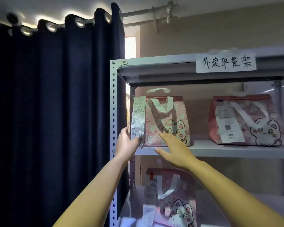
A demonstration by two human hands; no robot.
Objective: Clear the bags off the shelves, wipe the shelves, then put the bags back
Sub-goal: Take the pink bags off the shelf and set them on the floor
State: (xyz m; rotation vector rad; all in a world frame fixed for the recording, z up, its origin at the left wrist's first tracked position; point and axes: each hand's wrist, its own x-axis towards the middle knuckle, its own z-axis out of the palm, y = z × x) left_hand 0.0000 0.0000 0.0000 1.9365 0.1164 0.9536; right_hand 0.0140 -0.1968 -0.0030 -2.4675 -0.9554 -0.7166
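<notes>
A pink cat-print bag (167, 118) with white handles and a long receipt (138, 118) stands at the left end of the upper shelf (219, 150). My left hand (127, 142) touches the bag's lower left corner at the receipt, fingers straight. My right hand (172, 148) reaches flat toward the bag's front, fingers extended, over the shelf edge. A second pink cat bag (246, 120) stands at the right of the same shelf. A third pink cat bag (170, 199) sits on the shelf below.
The grey metal rack has a perforated upright (113, 128) at its left and a handwritten paper sign (225, 62) on the top shelf edge. A dark blue curtain (56, 112) hangs close to the left of the rack.
</notes>
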